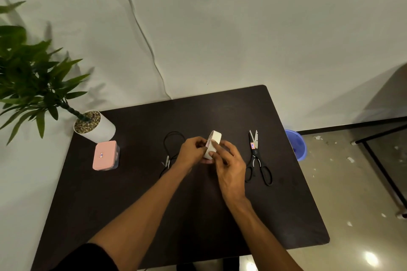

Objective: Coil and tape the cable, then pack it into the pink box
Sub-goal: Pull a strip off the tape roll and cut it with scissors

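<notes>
Above the middle of the dark table (154,204), both my hands hold a white roll of tape (214,139). My left hand (191,153) pinches the roll at its left edge. My right hand (229,165) grips it from the right and below. A coiled black cable (170,147) lies on the table just left of my left hand, its white-tipped ends near my wrist. The pink box (105,156) sits closed at the left side of the table.
Black scissors (256,158) lie to the right of my hands, blades pointing away. A potted plant in a white pot (97,130) stands at the table's far left corner, behind the box. A blue bucket (296,146) stands on the floor past the right edge.
</notes>
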